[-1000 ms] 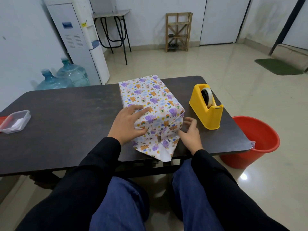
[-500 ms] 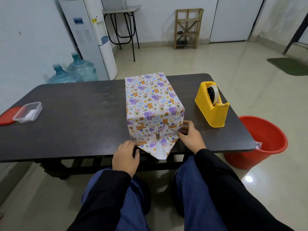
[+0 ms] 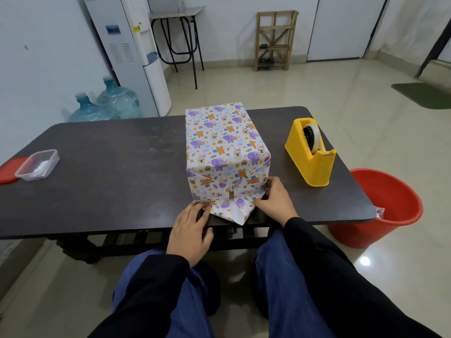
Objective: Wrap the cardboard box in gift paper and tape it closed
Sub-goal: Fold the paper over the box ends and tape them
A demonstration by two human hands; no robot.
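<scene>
- The cardboard box in white animal-print gift paper [image 3: 222,142] stands on the dark rectangular desk [image 3: 109,179], with its near end just ahead of both grips.
- The step in hand is probably closing that end. The pointed bottom flap [image 3: 231,208] lies untaped between the grips and pokes past the desk's near edge.
- The left grip [image 3: 189,230] is released, fingertips pressing the flap's left corner. The right grip [image 3: 274,203] bends against the right crease; I cannot tell if it pinches paper.
- Next, the flap needs folding up, then tape from the yellow plastic tape dispenser [image 3: 311,157], near and to the right of the right grip.
- The desk runs wide to the left of the left grip.
</scene>
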